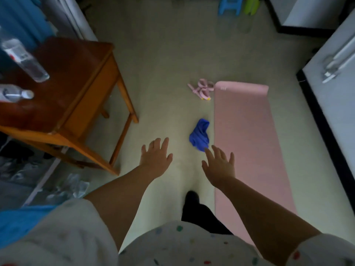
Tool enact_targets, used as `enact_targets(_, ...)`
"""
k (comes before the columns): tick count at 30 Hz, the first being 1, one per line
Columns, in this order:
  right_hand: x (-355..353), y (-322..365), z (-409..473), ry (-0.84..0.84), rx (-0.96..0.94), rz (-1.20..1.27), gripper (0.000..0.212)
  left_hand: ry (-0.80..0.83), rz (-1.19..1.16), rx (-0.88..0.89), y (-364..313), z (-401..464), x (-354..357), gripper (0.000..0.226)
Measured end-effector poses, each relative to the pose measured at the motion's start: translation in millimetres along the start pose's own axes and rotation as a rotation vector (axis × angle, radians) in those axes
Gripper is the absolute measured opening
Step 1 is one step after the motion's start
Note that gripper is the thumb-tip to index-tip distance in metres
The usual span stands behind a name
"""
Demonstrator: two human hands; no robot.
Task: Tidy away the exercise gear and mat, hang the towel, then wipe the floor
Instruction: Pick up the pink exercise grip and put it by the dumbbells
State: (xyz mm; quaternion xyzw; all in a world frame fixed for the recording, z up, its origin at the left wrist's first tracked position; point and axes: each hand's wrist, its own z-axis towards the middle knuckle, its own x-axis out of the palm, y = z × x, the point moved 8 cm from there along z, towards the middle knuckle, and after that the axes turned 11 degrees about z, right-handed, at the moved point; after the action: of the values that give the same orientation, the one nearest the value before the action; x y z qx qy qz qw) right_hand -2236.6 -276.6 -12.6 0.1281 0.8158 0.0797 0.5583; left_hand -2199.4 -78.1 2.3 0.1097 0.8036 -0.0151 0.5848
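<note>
A: Reaching forward at lower centre, two hands: the left hand (156,156) and the right hand (220,163), both with fingers spread straight, holding nothing and touching nothing.

B: And the gear, counted?

A: One blue towel (199,135), crumpled on the floor (165,73) just above the right hand's fingertips. One pink mat (247,135), unrolled flat, running from centre right down to the lower right, just beside the towel. One tangle of pink exercise gear (201,88) on the floor by the mat's top left corner.

B: Further out?

A: One wooden table (76,79) at the left, with two clear bottles on it: a tall bottle (23,58) at upper left and a small bottle (16,94) lying below it. One blue stool (229,5) at the top edge.

B: Any writing?

A: The tall bottle's label is too blurred to read; a faint mark near the mat's top edge is illegible.
</note>
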Motion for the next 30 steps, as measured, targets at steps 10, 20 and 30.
enact_targets(10,-106.0,20.9,248.1,0.029,-0.051,-0.087,0.053,0.026,-0.051,-0.091,54.7,225.1,-79.7,0.061)
enact_targets(20,-156.5,81.1,488.7,0.06,0.085,0.022,0.054,0.073,0.056,0.044,147.5,487.2,-144.9,0.062)
enact_targets(30,-222.2,26.0,655.4,0.056,0.336,0.147,0.053,0.034,0.149,0.357,91.6,732.9,-234.0,0.065)
